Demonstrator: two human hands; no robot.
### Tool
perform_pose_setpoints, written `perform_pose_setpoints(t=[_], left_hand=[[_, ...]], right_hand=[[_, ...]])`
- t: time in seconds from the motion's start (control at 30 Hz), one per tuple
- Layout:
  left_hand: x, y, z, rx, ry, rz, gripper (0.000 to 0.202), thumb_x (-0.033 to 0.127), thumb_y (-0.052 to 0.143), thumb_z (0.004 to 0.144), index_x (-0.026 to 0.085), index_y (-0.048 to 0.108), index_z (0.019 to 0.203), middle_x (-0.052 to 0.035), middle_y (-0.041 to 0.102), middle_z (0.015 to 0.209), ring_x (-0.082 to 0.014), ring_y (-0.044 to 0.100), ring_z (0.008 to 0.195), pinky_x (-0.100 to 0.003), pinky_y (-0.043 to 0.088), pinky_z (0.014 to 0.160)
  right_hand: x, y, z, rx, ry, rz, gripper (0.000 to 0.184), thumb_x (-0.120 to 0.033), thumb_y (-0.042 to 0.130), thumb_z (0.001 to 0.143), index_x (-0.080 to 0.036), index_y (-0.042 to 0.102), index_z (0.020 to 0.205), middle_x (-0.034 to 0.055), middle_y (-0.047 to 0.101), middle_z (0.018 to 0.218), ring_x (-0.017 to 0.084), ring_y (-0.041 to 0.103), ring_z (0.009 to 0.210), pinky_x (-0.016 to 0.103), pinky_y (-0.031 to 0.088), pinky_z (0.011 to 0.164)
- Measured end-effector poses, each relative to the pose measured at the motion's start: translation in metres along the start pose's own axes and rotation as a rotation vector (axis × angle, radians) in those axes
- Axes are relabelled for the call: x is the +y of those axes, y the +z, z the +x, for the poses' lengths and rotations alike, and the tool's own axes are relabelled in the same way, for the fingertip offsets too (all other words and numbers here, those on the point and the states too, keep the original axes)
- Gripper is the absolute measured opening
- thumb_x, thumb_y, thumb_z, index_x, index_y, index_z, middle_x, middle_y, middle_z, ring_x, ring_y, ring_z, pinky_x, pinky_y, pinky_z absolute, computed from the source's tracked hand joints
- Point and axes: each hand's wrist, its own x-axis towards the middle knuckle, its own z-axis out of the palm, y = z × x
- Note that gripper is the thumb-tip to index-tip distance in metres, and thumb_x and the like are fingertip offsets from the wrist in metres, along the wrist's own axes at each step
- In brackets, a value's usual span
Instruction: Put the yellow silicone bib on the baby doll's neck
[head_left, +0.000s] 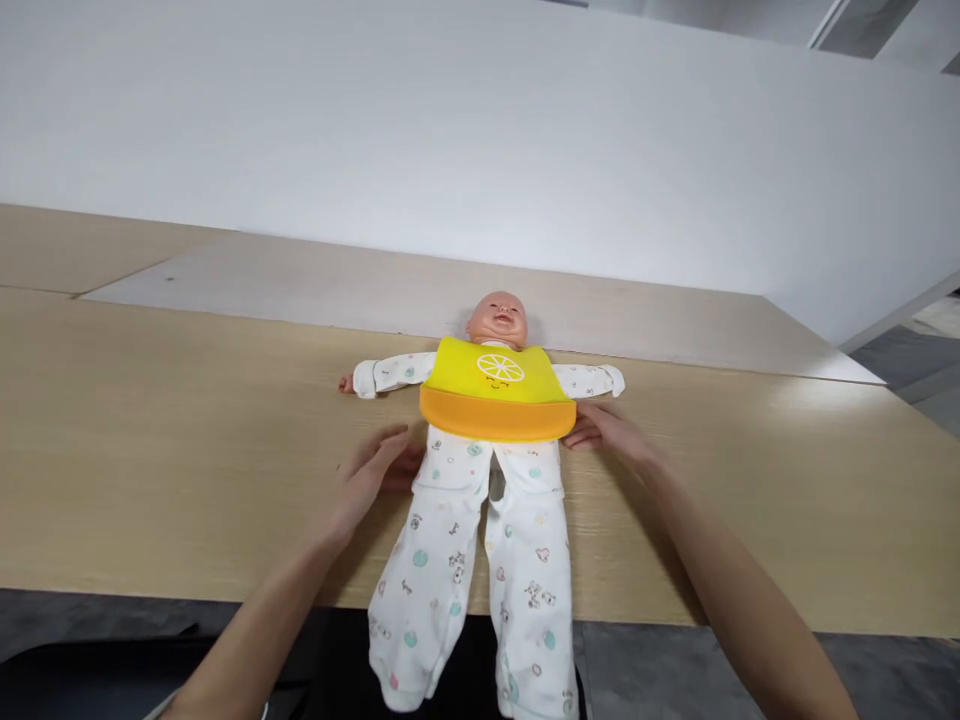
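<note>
A baby doll [504, 310] lies on its back with its arms spread to both sides. Printed white pants [442, 560] cover its legs, which reach past the table's front edge. Over its chest lies a yellow bib [465, 372] with a white citrus-slice print and an orange catch pocket [495, 415]. My left hand [382, 462] is beside the doll's hip, fingers apart and slightly blurred, holding nothing visible. On the other side my right hand [604, 432] has its fingertips at the end of the orange pocket, thumb and fingers apart; I cannot tell whether they touch it.
The doll rests on a light wooden table [187, 430] with a paler strip [322, 280] along its back. Behind stands a white partition [450, 130]. Dark objects [97, 680] and a grey floor [675, 670] show below the front edge.
</note>
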Motion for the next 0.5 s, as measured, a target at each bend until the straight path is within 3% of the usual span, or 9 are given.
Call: perform_pose_setpoints(t=[0.07, 0.2, 0.3, 0.5], left_hand=[[-0.008, -0.005, -0.033, -0.008, -0.036, 0.065, 0.053, 0.051, 0.071, 0.072, 0.023, 0.062, 0.116, -0.0103, 0.073, 0.099, -0.0274, 0.069, 0.086, -0.034, 0.057, 0.07], [-0.025, -0.007, -0.084, -0.154, 0.024, 0.11, 0.048, 0.047, 0.07, 0.076, 0.03, 0.06, 0.119, -0.0059, 0.063, 0.127, -0.0257, 0.057, 0.12, -0.033, 0.049, 0.098], [-0.038, -0.002, -0.103, -0.225, 0.015, 0.098, 0.05, 0.047, 0.066, 0.08, 0.033, 0.054, 0.126, -0.0049, 0.057, 0.135, -0.0246, 0.053, 0.125, -0.034, 0.046, 0.103], [-0.056, 0.009, -0.124, -0.118, -0.041, 0.158, 0.066, 0.057, 0.069, 0.07, 0.033, 0.054, 0.13, -0.0061, 0.062, 0.129, -0.0312, 0.059, 0.116, -0.039, 0.053, 0.095]], right_hand=[[0.006, 0.006, -0.002, -0.047, 0.034, 0.049, 0.035, -0.042, 0.053, 0.089, -0.012, 0.068, 0.099, 0.0137, 0.072, 0.086, 0.018, 0.069, 0.07, 0.028, 0.06, 0.065], [0.02, 0.016, -0.008, -0.119, 0.031, 0.116, 0.029, -0.039, 0.055, 0.086, -0.015, 0.067, 0.094, 0.0095, 0.071, 0.082, 0.016, 0.068, 0.069, 0.026, 0.059, 0.065], [0.026, 0.023, -0.013, -0.145, 0.01, 0.092, 0.027, -0.039, 0.061, 0.082, -0.017, 0.067, 0.095, 0.0071, 0.071, 0.086, 0.014, 0.067, 0.069, 0.022, 0.057, 0.063], [0.022, 0.03, -0.018, -0.141, -0.018, 0.007, 0.032, -0.033, 0.067, 0.077, -0.018, 0.065, 0.105, 0.0054, 0.07, 0.089, 0.014, 0.065, 0.068, 0.021, 0.054, 0.056]])
